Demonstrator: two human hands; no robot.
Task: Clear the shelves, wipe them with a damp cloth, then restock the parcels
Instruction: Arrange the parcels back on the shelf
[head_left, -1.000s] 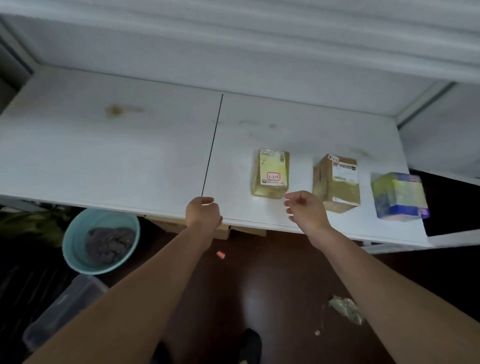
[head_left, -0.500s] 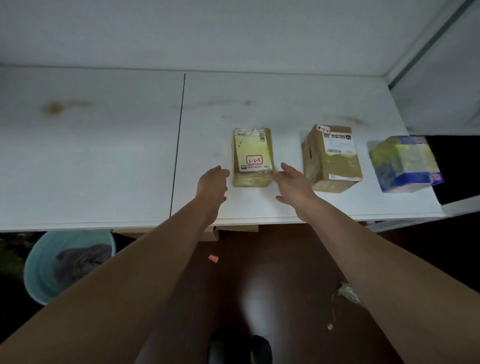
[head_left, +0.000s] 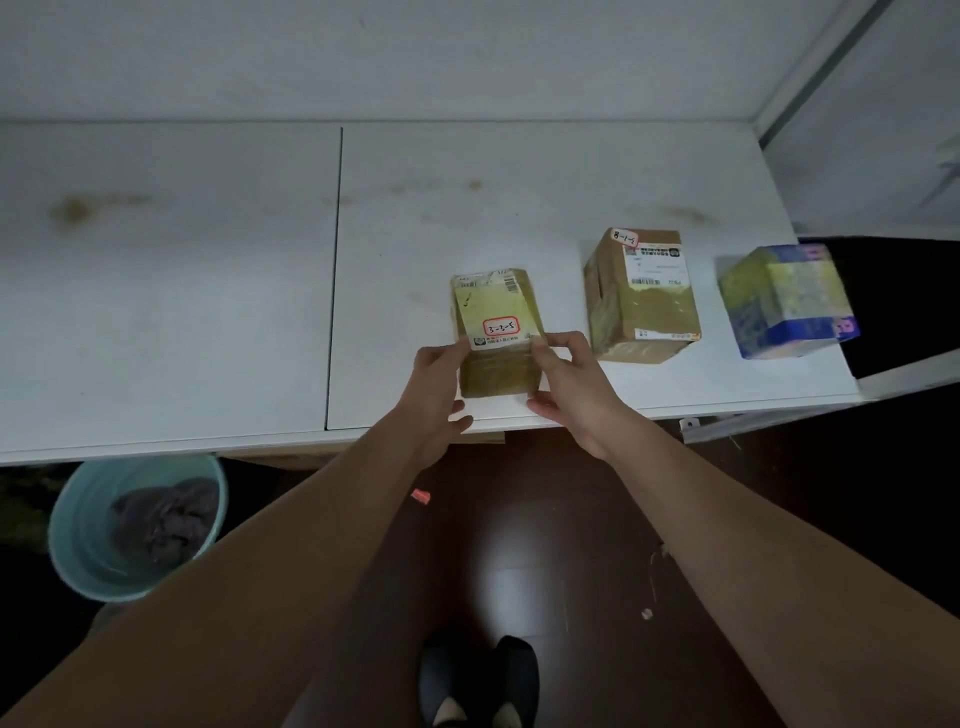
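I think the small parcel could slip and drop to the floor, because my left hand and right hand only pinch its near corners with the fingertips and it sits close to the front edge of the shelf. It is a brown box with a white label and a red-ringed tag that seems to read 3-3-5, standing on the shelf between my 2 hands, with a bigger brown box at its 3 o'clock and a blue and yellow box farther that way. The shelf has brown stains at 10 o'clock, and the cloth sits in the bucket down at 8 o'clock, so I think no wiping is done yet.
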